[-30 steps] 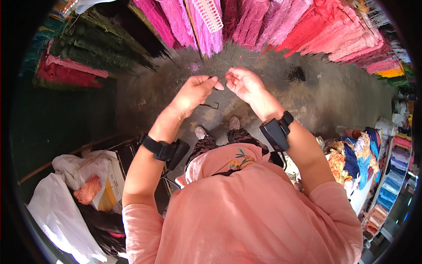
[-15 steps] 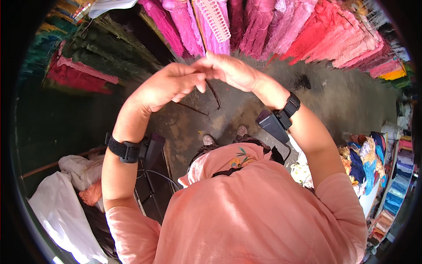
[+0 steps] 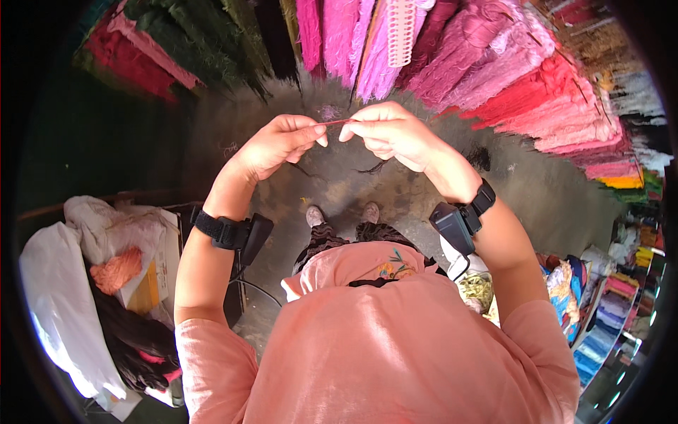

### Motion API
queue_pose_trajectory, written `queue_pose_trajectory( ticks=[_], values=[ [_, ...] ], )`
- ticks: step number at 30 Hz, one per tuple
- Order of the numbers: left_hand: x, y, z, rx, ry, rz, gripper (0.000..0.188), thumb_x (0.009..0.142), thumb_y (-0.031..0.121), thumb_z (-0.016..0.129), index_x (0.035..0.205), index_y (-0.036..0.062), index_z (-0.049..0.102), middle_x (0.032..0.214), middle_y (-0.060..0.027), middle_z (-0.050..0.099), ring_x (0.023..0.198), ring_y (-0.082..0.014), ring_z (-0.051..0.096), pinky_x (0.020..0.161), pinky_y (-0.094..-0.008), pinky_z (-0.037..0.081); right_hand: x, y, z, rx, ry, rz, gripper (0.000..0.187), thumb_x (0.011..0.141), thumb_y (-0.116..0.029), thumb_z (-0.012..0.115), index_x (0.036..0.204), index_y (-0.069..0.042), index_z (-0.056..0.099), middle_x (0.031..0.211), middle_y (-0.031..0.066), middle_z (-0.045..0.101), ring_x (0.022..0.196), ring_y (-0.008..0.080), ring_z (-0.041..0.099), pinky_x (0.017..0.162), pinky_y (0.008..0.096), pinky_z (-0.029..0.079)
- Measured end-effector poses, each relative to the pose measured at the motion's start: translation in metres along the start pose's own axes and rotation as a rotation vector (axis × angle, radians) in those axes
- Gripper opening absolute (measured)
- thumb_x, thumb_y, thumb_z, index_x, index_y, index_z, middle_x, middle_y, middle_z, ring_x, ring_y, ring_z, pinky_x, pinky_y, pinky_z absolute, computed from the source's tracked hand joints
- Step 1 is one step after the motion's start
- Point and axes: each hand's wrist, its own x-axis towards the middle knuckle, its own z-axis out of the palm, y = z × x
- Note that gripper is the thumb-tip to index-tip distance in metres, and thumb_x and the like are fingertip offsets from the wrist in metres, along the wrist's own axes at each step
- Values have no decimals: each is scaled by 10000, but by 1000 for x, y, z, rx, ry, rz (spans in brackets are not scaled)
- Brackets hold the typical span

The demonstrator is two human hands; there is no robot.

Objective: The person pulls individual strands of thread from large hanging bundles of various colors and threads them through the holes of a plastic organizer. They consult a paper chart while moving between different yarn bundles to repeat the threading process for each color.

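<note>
Between my two hands a thin dark red thread (image 3: pixel 335 123) is stretched nearly level. My left hand (image 3: pixel 282 144) pinches one end of it between thumb and forefinger, with the other fingers curled in. The opposite end is pinched by my right hand (image 3: pixel 399 136), whose fingers are also bent. Below each palm a dark, wispy thread end sticks out. Beyond the hands hang skeins of magenta and pink yarn (image 3: pixel 340 42), with a white strip with punched holes (image 3: pixel 401 34) lying over the pink ones.
Coral-red yarn (image 3: pixel 526 88) hangs at the far right, dark green yarn (image 3: pixel 205 46) at the far left. White cloth (image 3: pixel 60 304) and dark yarn lie at the near left. A shelf of folded coloured bundles (image 3: pixel 600 332) stands on the right. A cable (image 3: pixel 258 288) trails from my left wrist device.
My hands were together, overlapping; now they are apart with the thread drawn between them. The view has shifted, so the hanging yarn appears further right.
</note>
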Motion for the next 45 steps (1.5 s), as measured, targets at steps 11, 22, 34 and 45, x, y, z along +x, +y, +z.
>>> queue_pose_trajectory(
  ticks=[11, 22, 34, 45],
  values=[
    [10, -11, -5, -40, 54, 144, 221, 781, 255, 529, 775, 50, 610, 543, 59, 435, 466, -27, 312, 420, -166, 235, -3, -6, -5, 66, 52, 73, 183, 798, -154, 467, 790, 2, 562, 473, -68, 328, 404, 19, 266, 375, 174, 184],
    [16, -25, -6, 322, 568, 474, 229, 787, 255, 518, 839, 43, 589, 634, 9, 537, 589, -45, 449, 543, -155, 345, 1, -25, 2, -104, 68, -14, 200, 794, -168, 470, 779, 6, 568, 460, -44, 359, 402, 31, 293, 374, 179, 209],
    [3, -43, 32, -1425, -13, 306, 325, 850, 261, 365, 1013, -4, 459, 885, -84, 563, 826, -203, 535, 777, -358, 408, -52, 16, 17, -326, 15, 186, 189, 801, -177, 486, 816, -16, 585, 491, -46, 399, 434, 26, 333, 400, 177, 259],
    [-27, -17, 70, -994, 99, 416, 382, 856, 325, 316, 1034, 19, 461, 1123, -123, 438, 1066, -224, 391, 868, -415, 329, -53, 77, 13, -1019, 432, -372, 76, 707, -36, 540, 770, 0, 564, 775, 51, 514, 654, 68, 488, 532, 225, 400]
  ],
)
